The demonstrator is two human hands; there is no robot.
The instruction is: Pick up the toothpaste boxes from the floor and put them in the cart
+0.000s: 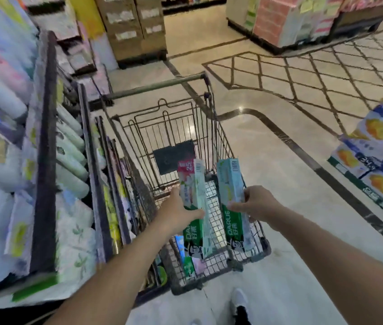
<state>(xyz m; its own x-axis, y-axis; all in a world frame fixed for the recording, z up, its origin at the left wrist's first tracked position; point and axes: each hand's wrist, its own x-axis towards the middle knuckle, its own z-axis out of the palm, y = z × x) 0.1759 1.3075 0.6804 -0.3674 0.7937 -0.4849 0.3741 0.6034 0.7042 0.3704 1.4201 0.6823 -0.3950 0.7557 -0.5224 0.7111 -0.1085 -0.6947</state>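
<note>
A wire shopping cart (218,146) stands in front of me with its handle at the far end. My left hand (176,212) grips a long green-and-white toothpaste box (192,184) over the cart's near end. My right hand (253,202) grips a second, similar toothpaste box (231,181) just to the right of the first. Both boxes point away from me above the basket. At least one more toothpaste box (189,263) lies inside the cart at its near left corner.
Store shelves (45,160) packed with goods run close along the cart's left side. Stacked printed cartons (378,156) stand at the right. Cardboard boxes (134,26) and a pallet display (303,22) are further off. My shoe (239,301) is on the tiled floor (279,184).
</note>
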